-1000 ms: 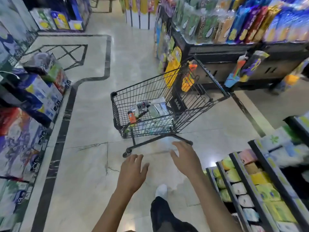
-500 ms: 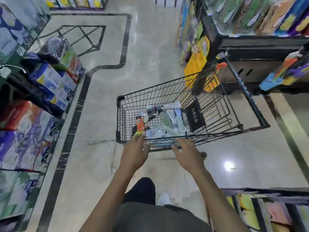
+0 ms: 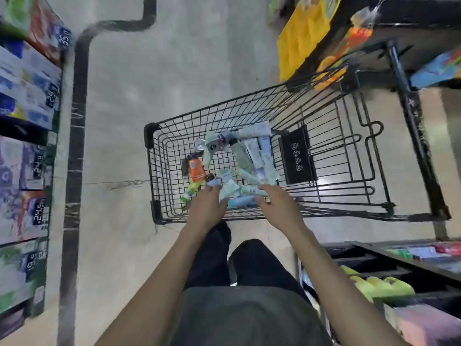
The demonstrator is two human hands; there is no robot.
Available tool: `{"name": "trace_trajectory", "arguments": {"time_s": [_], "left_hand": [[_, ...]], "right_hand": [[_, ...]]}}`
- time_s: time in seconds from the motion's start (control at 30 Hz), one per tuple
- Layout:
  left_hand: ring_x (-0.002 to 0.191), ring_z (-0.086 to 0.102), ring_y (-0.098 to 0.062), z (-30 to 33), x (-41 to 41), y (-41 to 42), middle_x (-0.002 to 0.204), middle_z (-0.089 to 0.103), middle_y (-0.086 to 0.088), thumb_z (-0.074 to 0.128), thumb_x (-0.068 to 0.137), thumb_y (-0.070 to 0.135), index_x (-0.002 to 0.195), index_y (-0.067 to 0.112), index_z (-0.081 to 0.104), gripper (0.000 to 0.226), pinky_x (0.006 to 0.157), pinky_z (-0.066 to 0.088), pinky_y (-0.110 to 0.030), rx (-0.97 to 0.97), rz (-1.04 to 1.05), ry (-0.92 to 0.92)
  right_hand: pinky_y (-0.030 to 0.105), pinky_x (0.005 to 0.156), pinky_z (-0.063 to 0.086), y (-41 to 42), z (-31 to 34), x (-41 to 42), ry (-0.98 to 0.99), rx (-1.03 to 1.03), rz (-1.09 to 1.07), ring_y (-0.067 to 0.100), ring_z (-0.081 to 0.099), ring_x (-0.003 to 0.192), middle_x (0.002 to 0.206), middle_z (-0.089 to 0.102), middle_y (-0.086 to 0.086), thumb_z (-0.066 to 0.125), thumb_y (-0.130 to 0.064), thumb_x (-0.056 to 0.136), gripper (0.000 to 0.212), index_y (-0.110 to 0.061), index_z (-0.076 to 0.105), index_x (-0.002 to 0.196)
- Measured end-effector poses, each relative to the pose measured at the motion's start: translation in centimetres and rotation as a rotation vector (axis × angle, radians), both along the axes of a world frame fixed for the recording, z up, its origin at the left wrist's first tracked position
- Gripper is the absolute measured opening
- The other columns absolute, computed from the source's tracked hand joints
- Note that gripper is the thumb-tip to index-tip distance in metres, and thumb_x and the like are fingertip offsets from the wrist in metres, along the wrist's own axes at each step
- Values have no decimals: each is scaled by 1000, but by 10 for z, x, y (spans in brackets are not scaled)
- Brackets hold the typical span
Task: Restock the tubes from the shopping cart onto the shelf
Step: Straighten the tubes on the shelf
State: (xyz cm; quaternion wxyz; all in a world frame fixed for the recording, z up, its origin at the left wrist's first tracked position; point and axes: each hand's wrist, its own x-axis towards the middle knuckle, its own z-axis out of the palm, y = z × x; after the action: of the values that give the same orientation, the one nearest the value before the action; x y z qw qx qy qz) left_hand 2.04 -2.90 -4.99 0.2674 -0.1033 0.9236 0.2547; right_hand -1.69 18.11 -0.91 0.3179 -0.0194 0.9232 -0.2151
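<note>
Black wire cart (image 3: 159, 171) holds every tube (image 3: 197, 169); our left hand (image 3: 208, 208) and right hand (image 3: 279, 206) reach in, fingers apart, gripping nothing.

Shop aisle, pale polished stone floor (image 3: 199, 58).
Dark inlaid border strip (image 3: 79, 116) running down the left, bending near the top. Stacked boxed goods with price tags (image 3: 27, 96) along left edge. Dark shelving (image 3: 411, 26) upper right, yellow packs (image 3: 301, 38) hanging. Glare spot (image 3: 326, 187) on floor.

Shop aisle; stocked shelves (image 3: 27, 101) with price tags; wire cart (image 3: 249, 121)
</note>
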Motion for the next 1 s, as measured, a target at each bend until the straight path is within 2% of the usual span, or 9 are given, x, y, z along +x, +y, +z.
{"name": "trace_trajectory", "arguments": {"time_s": [0.1,0.23,0.43,0.5,0.57,0.7,0.8,0.93,1.0], "left_hand": [[128,48,-38,-35,-22,0,140,53,-17,55,102,38,147,13,45,53,95,46,-46,5,0,-100],[115,58,-41,-91,-44,5,131,58,-21,57,100,34,142,9,47,50,89,49,-44,32,6,-184],[115,60,-40,-191,-61,17,127,60,-23,66,93,22,134,5,50,46,89,52,-45,57,52,-316],[117,59,-41,-220,-61,21,131,58,-23,68,93,21,136,4,48,50,89,50,-45,54,60,-347],[119,57,-42,-246,-57,25,135,54,-24,67,93,19,140,3,43,54,88,49,-45,45,62,-367],[117,55,-42,-283,-50,29,132,51,-22,66,92,15,136,3,44,50,84,49,-46,-56,33,-331],[118,53,-41,-297,-46,33,131,53,-22,70,89,9,133,4,45,50,86,49,-47,-109,-10,-259],[116,50,-40,-303,-44,34,126,53,-23,63,86,0,129,3,46,46,81,47,-47,-109,-32,-204],[113,52,-39,-305,-47,30,122,54,-23,59,87,0,127,2,49,41,81,47,-46,-58,-13,-198]], "right_hand": [[39,94,46,-5,-30,-41,-44,31,15,31,56,126,140,59,10,56,-33,103,42,-21,55,143],[35,80,43,1,-91,-79,-142,106,78,32,62,115,132,63,12,59,-38,102,40,-21,56,139],[38,80,50,19,-201,-96,-245,226,214,39,64,109,122,66,17,63,-34,99,36,-16,61,131],[43,84,56,25,-238,-96,-235,271,299,40,65,107,120,66,18,63,-33,97,38,-16,60,131],[44,83,55,29,-269,-95,-222,319,389,41,63,108,121,63,17,62,-33,96,42,-16,57,133],[48,86,51,36,-315,-92,-135,383,553,43,54,114,123,58,23,74,-20,87,54,-9,54,136],[46,74,51,42,-336,-85,-26,469,653,43,56,103,111,61,20,81,-11,71,59,-6,58,126],[46,78,47,43,-342,-79,76,411,610,42,54,104,112,64,18,77,-4,71,58,-8,59,126],[47,82,46,43,-336,-82,44,356,528,42,53,107,114,67,17,72,-5,78,53,-11,60,129]]}}
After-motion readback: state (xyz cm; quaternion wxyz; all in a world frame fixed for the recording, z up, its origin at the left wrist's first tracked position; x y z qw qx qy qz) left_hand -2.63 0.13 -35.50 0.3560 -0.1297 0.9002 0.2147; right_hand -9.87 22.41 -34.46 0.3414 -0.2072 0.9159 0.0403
